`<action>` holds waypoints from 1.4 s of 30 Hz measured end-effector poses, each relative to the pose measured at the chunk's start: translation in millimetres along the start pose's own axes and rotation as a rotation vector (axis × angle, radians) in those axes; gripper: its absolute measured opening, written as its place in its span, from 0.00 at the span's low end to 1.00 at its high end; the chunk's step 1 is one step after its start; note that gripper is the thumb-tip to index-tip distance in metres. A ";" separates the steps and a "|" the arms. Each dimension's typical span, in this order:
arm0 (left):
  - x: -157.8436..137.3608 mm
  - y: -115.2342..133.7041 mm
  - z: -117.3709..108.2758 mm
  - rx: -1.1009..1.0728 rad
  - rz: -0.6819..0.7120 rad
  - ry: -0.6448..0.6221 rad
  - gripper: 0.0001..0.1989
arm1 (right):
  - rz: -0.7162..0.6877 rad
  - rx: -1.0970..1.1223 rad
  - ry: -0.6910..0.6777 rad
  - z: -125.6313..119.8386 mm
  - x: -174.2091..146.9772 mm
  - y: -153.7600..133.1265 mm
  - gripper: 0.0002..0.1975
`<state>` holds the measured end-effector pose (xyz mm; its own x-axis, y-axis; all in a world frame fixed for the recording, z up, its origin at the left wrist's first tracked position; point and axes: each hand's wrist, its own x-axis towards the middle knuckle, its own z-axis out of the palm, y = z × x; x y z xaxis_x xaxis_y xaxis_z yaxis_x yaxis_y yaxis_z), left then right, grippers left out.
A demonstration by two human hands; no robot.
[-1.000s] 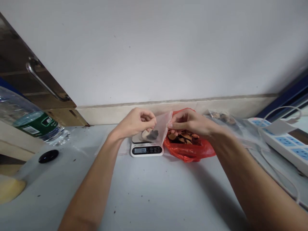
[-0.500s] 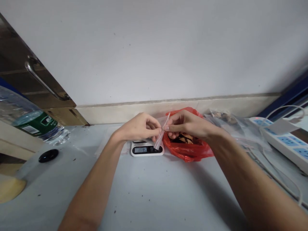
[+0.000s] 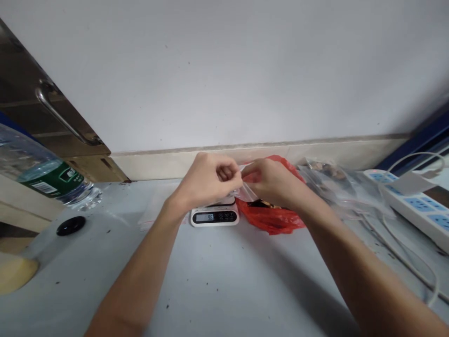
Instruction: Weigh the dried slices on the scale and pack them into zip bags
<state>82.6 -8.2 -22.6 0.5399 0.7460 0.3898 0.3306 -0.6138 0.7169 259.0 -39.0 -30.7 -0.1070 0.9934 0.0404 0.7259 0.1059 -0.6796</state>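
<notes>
A small clear plastic bag (image 3: 246,193) is pinched between my two hands, above and just right of the scale. My left hand (image 3: 212,180) is closed on its left side, over the back of the white digital kitchen scale (image 3: 215,218), whose display reads about 96. On the bag's right side my right hand (image 3: 268,181) grips with bent fingers, some of them hidden. Beneath that hand lies an open red plastic bag (image 3: 277,220) with dark and tan dried pieces inside, mostly covered by the hand.
Flat clear bags (image 3: 152,210) lie left of the scale. Filled clear bags (image 3: 329,180) sit at the right, beside a white power strip (image 3: 417,201) and cables. A large water bottle (image 3: 52,178) and a black round lid (image 3: 70,226) are on the left.
The clear bag has turned and lowered between my hands. My left hand has rolled over and risen slightly. The scale's front panel shows more fully, its reading going from about 95 to 96.
</notes>
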 end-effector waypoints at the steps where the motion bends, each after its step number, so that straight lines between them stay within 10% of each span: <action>1: 0.1 0.3 1.5 -0.011 0.041 0.009 0.07 | 0.033 -0.024 -0.035 -2.0 -1.1 -0.3 0.07; 7: 5.7 -23.0 -7.8 0.080 -0.029 0.357 0.14 | -0.139 0.090 -0.019 -32.8 -5.9 18.5 0.42; 13: 8.5 -40.4 -8.6 -0.465 -0.352 0.077 0.35 | -0.205 0.210 0.098 -54.1 -8.6 38.7 0.51; 22: 21.0 -34.7 10.3 -0.640 -0.319 0.299 0.29 | -0.080 -0.181 -0.256 -107.4 -30.5 66.4 0.29; 32: 28.2 -2.6 37.4 -0.443 0.150 0.358 0.02 | 0.010 -0.304 0.022 -91.6 -18.6 61.7 0.33; 42: 25.3 -12.6 6.4 -0.502 0.020 0.521 0.15 | -0.165 0.091 0.012 -75.1 -11.6 54.5 0.13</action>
<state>97.1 16.7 -25.5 0.0618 0.8390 0.5406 -0.1381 -0.5292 0.8372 350.9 -41.5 -13.2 -0.2111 0.9634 0.1649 0.6347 0.2634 -0.7265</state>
